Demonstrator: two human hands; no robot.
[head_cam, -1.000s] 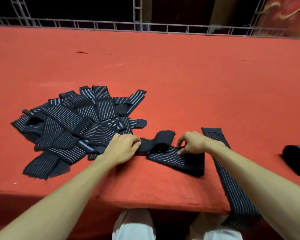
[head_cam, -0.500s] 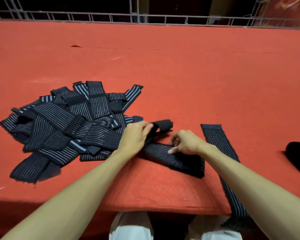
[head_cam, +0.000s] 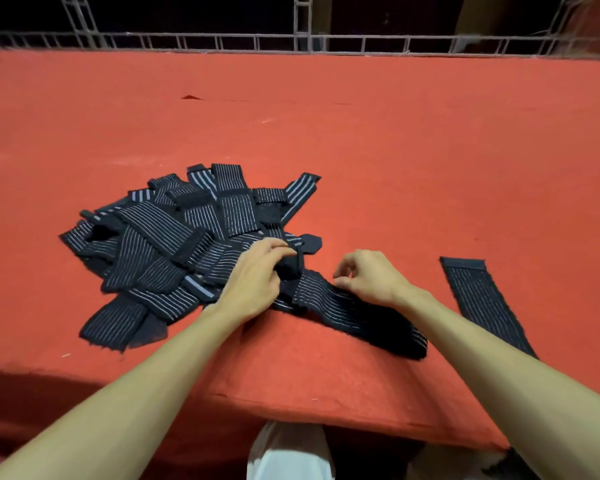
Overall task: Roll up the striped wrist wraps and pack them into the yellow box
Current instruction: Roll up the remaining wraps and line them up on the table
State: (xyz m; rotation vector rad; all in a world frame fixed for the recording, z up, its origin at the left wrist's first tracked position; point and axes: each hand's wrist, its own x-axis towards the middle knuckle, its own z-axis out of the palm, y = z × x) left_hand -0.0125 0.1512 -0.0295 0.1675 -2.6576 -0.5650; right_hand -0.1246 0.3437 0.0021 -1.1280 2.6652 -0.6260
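Observation:
A black wrist wrap with thin white stripes (head_cam: 354, 313) lies flat near the table's front edge, running from the middle down to the right. My left hand (head_cam: 257, 278) grips its folded-over left end, a small dark roll. My right hand (head_cam: 371, 275) hovers just right of that roll, fingers curled, fingertips close to or touching the wrap's far edge, holding nothing that I can see. A heap of several striped wraps (head_cam: 174, 244) lies to the left. The yellow box is not in view.
A second flat wrap (head_cam: 478, 299) lies at the right and hangs over the table's front edge. The red felt table (head_cam: 361, 150) stretches far back to a metal truss rail (head_cam: 302, 43). My knees show below the table's edge.
My left hand has folded the wrap's end over into a small roll and shifted right onto it. My right hand has lifted off the wrap. The rolled wrap at far right has left the view.

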